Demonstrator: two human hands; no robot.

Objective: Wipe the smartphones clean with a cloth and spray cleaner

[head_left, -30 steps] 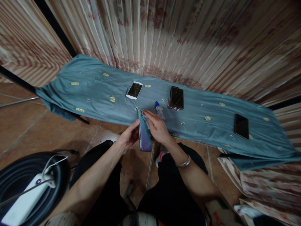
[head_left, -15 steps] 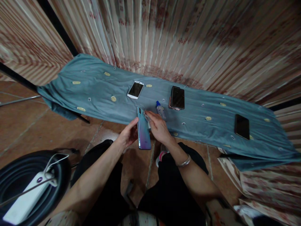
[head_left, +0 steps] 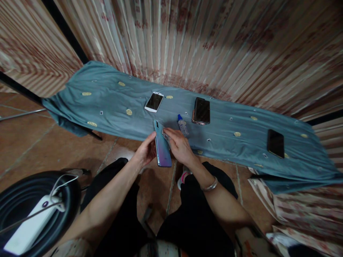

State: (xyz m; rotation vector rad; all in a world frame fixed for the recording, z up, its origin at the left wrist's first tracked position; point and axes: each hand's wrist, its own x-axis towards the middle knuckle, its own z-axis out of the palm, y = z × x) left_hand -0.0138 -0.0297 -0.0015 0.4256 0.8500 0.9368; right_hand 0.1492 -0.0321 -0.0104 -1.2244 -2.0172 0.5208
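Observation:
My left hand [head_left: 146,151] grips a blue-to-purple smartphone [head_left: 163,150] by its left edge, thumb along the side. The phone's back faces up, with its camera strip at the top left, and it is held over the near edge of the cloth. My right hand [head_left: 180,144] is closed on a small pale wipe [head_left: 164,133], mostly hidden under the fingers, pressed on the upper right of the phone's back. Just beyond my right hand, a clear bottle with a blue cap [head_left: 182,125] lies on the cloth.
A teal cloth [head_left: 112,103] covers a long narrow surface. On it are a white phone [head_left: 154,102], a stack of dark phones [head_left: 202,111] and a black phone [head_left: 276,143]. A coiled black hose [head_left: 66,192] and white power strip [head_left: 30,226] sit at lower left. Curtains [head_left: 171,43] hang behind.
The phone has shifted slightly up and left with my left hand. My right fingers have moved slightly down and left, further over the phone's back.

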